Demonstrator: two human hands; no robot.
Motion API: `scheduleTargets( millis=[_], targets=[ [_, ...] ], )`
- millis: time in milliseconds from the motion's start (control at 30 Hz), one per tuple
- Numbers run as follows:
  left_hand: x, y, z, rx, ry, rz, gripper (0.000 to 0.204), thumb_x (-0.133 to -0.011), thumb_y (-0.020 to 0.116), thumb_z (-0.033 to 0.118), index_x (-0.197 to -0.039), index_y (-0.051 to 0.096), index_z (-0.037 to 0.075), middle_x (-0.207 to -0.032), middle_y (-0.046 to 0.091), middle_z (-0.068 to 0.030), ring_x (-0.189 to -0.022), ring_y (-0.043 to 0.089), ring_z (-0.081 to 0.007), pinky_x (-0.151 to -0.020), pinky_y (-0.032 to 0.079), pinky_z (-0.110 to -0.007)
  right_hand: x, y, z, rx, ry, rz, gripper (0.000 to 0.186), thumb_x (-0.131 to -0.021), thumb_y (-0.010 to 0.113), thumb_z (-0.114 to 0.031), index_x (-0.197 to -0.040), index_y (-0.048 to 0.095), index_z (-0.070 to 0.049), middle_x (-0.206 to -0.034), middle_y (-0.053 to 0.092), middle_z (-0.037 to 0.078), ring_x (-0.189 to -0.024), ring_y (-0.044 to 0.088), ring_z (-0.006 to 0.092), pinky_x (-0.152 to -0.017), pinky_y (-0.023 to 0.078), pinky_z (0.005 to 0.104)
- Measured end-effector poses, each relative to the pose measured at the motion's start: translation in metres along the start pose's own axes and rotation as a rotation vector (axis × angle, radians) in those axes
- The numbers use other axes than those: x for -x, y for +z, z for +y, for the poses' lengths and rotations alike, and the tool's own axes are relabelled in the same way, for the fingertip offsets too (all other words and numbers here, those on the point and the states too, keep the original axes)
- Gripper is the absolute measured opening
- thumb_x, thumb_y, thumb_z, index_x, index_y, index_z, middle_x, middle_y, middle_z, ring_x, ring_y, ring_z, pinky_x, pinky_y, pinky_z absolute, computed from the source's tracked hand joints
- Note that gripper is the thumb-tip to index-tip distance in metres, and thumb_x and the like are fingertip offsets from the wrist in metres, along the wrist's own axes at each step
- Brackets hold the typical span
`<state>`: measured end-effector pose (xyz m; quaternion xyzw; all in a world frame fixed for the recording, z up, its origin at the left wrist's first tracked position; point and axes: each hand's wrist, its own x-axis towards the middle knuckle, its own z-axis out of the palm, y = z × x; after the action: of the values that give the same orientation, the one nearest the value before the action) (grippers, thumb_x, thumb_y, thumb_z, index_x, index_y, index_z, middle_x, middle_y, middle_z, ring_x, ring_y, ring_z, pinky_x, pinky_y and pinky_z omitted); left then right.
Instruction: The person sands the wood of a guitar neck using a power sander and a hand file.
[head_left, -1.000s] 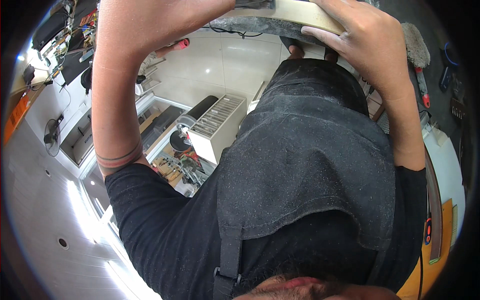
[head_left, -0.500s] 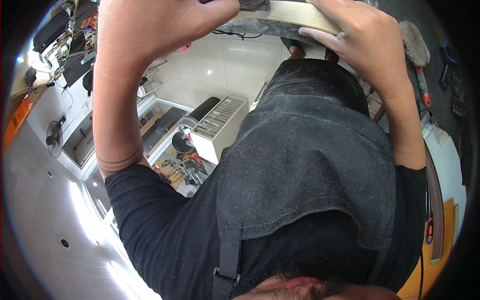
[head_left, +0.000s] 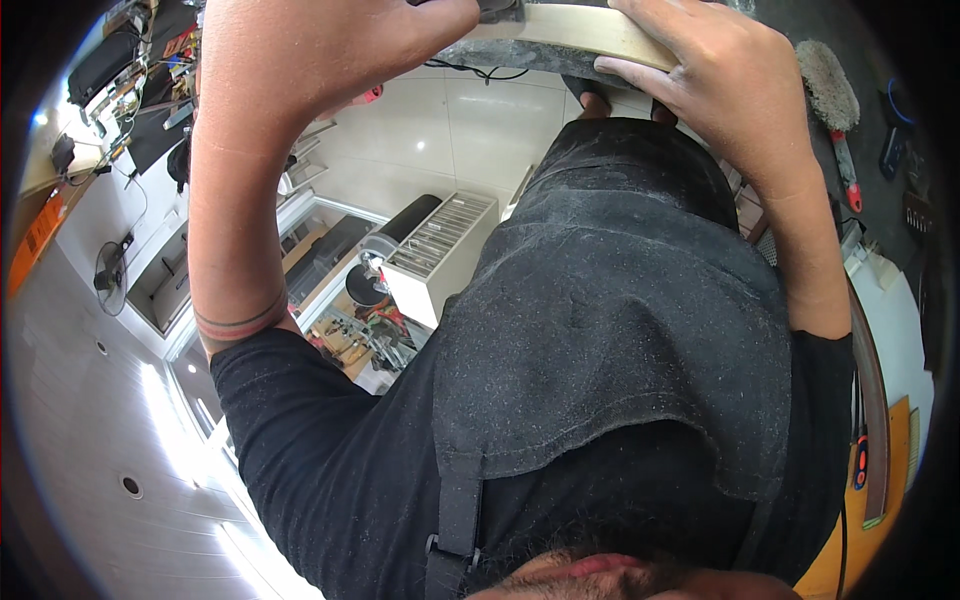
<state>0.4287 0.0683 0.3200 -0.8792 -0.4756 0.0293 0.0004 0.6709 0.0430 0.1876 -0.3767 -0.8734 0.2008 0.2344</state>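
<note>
A pale, slightly curved wooden strip lies along the dusty dark edge of a work surface at the top of the view. My right hand is closed on the strip's right end, thumb below its near edge and fingers over the top. Farther left, my left hand reaches past the upper border, so most of its fingers are cut off. Its thumb presses against a small dark block resting on the strip. What kind of block it is, I cannot make out.
A dusty brush with a red-tipped handle lies on the dark surface at right. A dark dusty apron covers my front. Black cables hang below the surface edge. A white slotted rack stands lower left, and a fan farther left.
My left forearm has shifted very slightly right, and my right hand very slightly left. Both hands keep their places at the strip.
</note>
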Motion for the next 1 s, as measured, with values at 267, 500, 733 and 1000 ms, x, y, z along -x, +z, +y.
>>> scheduleTargets(
  millis=[267,500,733,1000],
  targets=[
    [0.005,0.006,0.0,-0.206,-0.035,-0.053,0.04,-0.069,0.079,0.019,-0.105,0.066,0.005,-0.098,0.059,-0.012,-0.094,0.067,-0.0333,-0.082,0.055,-0.043,-0.001,-0.002,0.0,-0.004,0.003,-0.008,0.035,-0.082,0.085,-0.039,-0.096,0.071,-0.01,-0.078,0.07,0.008,-0.073,0.072,0.0302,-0.063,0.055,0.0428],
    [-0.002,0.003,0.008,-0.105,-0.037,-0.042,0.041,-0.069,0.079,0.019,-0.105,0.066,0.005,-0.1,0.061,-0.0116,-0.096,0.067,-0.0333,-0.084,0.055,-0.044,-0.003,-0.008,0.002,-0.059,-0.003,-0.05,0.032,-0.083,0.084,-0.038,-0.091,0.069,-0.011,-0.076,0.069,0.008,-0.072,0.072,0.03,-0.063,0.054,0.0427],
    [0.001,0.005,0.009,-0.201,-0.021,-0.057,0.039,-0.07,0.079,0.02,-0.105,0.068,0.005,-0.101,0.062,-0.0117,-0.097,0.067,-0.033,-0.085,0.056,-0.043,-0.001,-0.008,0.003,-0.047,-0.021,-0.033,0.032,-0.084,0.083,-0.039,-0.091,0.068,-0.011,-0.076,0.069,0.007,-0.072,0.072,0.0303,-0.063,0.054,0.0426],
    [0.012,-0.004,0.014,-0.16,-0.11,-0.228,0.038,-0.07,0.08,0.021,-0.103,0.068,0.005,-0.102,0.063,-0.0132,-0.099,0.067,-0.0334,-0.086,0.056,-0.045,0.002,-0.003,0.008,0.032,-0.04,-0.05,0.033,-0.087,0.081,-0.041,-0.091,0.066,-0.012,-0.078,0.069,0.008,-0.075,0.072,0.0313,-0.065,0.055,0.0449]
  ],
)
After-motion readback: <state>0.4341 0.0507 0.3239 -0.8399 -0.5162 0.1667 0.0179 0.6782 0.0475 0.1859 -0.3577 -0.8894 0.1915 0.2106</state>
